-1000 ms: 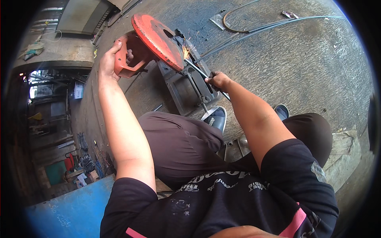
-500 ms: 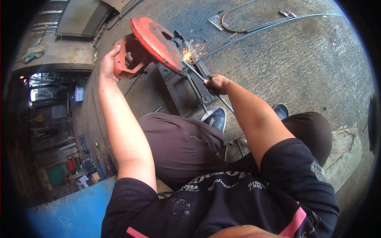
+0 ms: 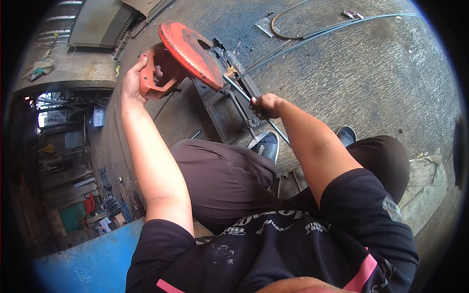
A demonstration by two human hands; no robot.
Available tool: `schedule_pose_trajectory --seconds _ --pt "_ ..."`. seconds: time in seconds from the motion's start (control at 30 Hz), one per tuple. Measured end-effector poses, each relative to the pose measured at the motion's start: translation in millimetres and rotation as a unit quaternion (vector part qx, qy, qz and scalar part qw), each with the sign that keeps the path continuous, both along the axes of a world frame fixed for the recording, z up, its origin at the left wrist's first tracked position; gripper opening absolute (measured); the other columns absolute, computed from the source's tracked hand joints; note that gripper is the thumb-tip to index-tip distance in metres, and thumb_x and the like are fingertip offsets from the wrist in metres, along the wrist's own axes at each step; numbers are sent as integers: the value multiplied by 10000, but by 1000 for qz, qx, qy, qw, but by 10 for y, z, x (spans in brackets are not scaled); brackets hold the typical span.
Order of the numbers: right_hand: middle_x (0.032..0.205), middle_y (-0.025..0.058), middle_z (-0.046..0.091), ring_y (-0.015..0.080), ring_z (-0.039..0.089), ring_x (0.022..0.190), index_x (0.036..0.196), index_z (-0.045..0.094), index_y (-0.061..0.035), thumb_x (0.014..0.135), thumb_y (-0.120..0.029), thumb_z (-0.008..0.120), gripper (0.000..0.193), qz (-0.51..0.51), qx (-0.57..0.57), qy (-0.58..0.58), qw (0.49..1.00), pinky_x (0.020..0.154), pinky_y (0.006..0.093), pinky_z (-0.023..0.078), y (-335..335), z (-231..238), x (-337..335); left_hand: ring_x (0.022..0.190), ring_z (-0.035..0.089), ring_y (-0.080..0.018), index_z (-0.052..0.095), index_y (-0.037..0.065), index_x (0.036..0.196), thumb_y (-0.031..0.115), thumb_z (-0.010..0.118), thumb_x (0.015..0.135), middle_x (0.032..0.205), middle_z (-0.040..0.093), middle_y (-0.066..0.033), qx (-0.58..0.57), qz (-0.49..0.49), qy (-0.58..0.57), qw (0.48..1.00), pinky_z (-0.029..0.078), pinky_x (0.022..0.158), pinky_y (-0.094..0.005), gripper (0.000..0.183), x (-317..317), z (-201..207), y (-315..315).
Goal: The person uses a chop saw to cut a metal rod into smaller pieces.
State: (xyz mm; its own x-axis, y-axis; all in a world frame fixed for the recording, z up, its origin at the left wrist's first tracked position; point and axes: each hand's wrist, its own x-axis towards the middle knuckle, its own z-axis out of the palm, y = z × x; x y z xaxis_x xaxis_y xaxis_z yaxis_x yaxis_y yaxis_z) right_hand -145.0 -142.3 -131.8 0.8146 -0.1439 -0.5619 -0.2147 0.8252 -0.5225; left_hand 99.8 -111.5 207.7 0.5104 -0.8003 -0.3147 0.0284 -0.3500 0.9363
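My left hand (image 3: 132, 80) is closed around the red handle of a chop saw (image 3: 188, 51), its fingers wrapped inside the loop. The round red guard tilts over the grey saw base (image 3: 225, 113) and hides most of the blade. My right hand (image 3: 266, 106) grips a thin metal rod (image 3: 279, 131) that slants up to the guard's right edge. A small spray of orange sparks (image 3: 230, 72) comes off beside the rod's far end. The exact spot where blade and rod meet is hidden by the guard.
Long rods (image 3: 337, 30) and a curved hose lie on the concrete floor at the far right. My shoes (image 3: 266, 146) are close to the saw base. A blue panel (image 3: 93, 261) stands at lower left, near coiled wire (image 3: 110, 204). A cloth sheet (image 3: 425, 190) lies at right.
The spark spray has shrunk. The rod and my right hand have shifted very slightly, while my left hand stays on the saw handle.
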Motion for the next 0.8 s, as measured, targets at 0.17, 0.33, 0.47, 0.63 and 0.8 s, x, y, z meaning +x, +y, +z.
schedule_pose_trajectory --seconds 0.17,0.33,0.47,0.63,0.8 --pt "698 36 496 162 455 576 909 546 -69 968 -376 442 329 5 24 -6 1000 537 302 408 32 -20 8 737 613 -196 485 7 1202 234 563 905 902 605 -108 -8 -4 6 1000 545 659 -292 383 -8 -3 9" --pt "695 35 489 162 446 578 905 544 -66 949 -369 489 311 0 -5 6 1000 532 301 394 26 3 -13 795 625 -201 480 7 1204 222 561 903 984 591 -107 -12 0 11 1000 556 711 -309 379 2 -4 8" --pt "694 39 493 168 450 575 897 539 -67 936 -348 524 284 -3 -17 12 1000 523 309 394 12 -5 -21 774 621 -192 487 12 1197 232 554 906 940 600 -101 -1 -5 -1 1000 548 687 -301 371 15 -5 2" --pt "689 60 522 174 479 545 877 537 -61 903 -279 593 226 -28 -75 36 996 490 332 412 12 3 5 694 603 -176 514 18 1166 261 543 914 842 613 -93 10 -5 -21 1000 519 602 -283 350 7 -9 8" --pt "686 66 521 166 487 554 885 522 -56 872 -260 643 237 -47 -121 37 991 495 335 419 31 -28 11 681 590 -187 510 -23 1166 261 593 892 842 595 -111 5 -20 -38 999 519 623 -304 404 14 7 14"
